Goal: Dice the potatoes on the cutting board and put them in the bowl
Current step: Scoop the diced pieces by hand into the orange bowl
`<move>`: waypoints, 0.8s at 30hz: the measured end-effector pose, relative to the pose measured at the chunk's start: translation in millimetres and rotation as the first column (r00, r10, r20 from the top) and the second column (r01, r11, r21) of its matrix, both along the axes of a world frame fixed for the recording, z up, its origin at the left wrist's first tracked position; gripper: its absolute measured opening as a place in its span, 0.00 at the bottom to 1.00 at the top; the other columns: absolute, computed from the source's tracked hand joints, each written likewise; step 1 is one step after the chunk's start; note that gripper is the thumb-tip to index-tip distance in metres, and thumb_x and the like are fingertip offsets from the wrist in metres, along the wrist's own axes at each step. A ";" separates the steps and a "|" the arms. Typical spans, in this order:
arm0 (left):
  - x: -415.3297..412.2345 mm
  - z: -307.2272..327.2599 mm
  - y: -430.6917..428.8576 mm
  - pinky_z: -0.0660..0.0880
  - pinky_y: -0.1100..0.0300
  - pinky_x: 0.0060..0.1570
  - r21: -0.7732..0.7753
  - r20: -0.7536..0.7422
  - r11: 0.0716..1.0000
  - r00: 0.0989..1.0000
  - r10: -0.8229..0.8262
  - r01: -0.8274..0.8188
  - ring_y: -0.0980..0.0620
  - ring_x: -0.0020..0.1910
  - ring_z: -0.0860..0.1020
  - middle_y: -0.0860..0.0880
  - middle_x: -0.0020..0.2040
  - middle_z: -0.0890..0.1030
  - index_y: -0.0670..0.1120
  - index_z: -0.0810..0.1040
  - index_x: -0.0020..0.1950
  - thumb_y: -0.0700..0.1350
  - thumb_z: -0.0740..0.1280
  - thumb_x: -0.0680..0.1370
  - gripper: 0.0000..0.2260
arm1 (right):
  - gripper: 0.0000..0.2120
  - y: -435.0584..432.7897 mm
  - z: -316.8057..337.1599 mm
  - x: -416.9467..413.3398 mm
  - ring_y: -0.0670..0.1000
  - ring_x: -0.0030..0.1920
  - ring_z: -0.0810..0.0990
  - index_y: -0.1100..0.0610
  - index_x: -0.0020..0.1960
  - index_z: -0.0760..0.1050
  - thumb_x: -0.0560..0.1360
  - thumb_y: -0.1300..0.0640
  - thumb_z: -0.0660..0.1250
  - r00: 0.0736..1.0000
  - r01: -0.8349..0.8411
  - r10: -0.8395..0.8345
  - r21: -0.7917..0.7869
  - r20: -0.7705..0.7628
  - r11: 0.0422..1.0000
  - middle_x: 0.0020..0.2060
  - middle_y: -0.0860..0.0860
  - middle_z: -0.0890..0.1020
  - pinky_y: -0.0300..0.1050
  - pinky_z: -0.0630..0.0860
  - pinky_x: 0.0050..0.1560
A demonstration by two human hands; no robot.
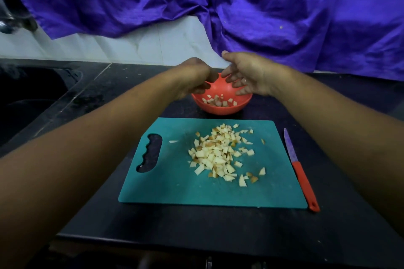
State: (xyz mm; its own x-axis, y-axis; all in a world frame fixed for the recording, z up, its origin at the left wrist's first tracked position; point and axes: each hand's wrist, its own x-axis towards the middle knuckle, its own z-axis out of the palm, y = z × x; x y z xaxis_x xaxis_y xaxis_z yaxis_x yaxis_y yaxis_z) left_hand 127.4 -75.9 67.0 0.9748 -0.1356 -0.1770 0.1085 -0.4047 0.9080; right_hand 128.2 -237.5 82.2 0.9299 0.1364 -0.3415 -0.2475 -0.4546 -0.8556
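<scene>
Just under the fingers (pixel 241 91), potato dice (pixel 218 102) lie in the bowl (pixel 220 110) — right hand (pixel 251 74) spread, left hand (pixel 194 76) unclear.

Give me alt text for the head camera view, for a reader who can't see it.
The left hand and right hand hover over an orange bowl holding a few potato dice. A bigger pile lies on a teal board nearer the camera, and a red-handled knife rests on the counter right of the board.

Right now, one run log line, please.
left hand, right hand: above orange bowl; bowl: few potato dice; teal cutting board: main pile; red-handled knife: right of board
</scene>
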 end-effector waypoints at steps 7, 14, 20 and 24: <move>-77.4 -5.7 39.7 0.81 0.60 0.45 0.221 -0.012 0.942 0.966 -0.257 0.253 0.50 0.53 0.81 0.49 0.56 0.82 0.51 0.80 0.65 0.45 0.74 0.78 0.16 | 0.16 -43.2 -2.0 -81.1 0.55 0.49 0.87 0.56 0.60 0.79 0.78 0.48 0.72 0.970 -0.201 0.215 -0.127 0.115 0.971 0.54 0.55 0.84 0.51 0.85 0.46; -115.5 -22.7 35.7 0.83 0.55 0.49 0.485 -0.261 0.801 0.932 -0.252 0.352 0.50 0.58 0.78 0.49 0.69 0.73 0.50 0.64 0.80 0.51 0.81 0.69 0.44 | 0.46 -40.6 -34.9 -118.8 0.51 0.53 0.82 0.48 0.80 0.60 0.69 0.42 0.79 0.927 -0.373 0.353 -0.423 -0.128 0.826 0.59 0.48 0.75 0.45 0.83 0.43; -122.3 -31.9 15.1 0.85 0.55 0.44 0.478 -0.300 0.806 0.928 -0.223 0.348 0.50 0.49 0.82 0.48 0.62 0.76 0.49 0.64 0.79 0.42 0.82 0.69 0.43 | 0.41 -2.6 -52.3 -127.7 0.52 0.53 0.81 0.50 0.72 0.67 0.65 0.45 0.84 0.918 -0.375 0.382 -0.540 -0.105 0.754 0.60 0.51 0.72 0.48 0.85 0.37; -123.3 -37.5 7.6 0.85 0.56 0.42 0.436 -0.261 0.851 0.946 -0.191 0.293 0.50 0.44 0.84 0.47 0.58 0.77 0.49 0.69 0.75 0.35 0.79 0.70 0.36 | 0.42 14.6 -54.7 -132.7 0.53 0.50 0.84 0.52 0.74 0.67 0.66 0.57 0.84 0.939 -0.328 0.338 -0.447 -0.061 0.832 0.59 0.53 0.74 0.45 0.83 0.33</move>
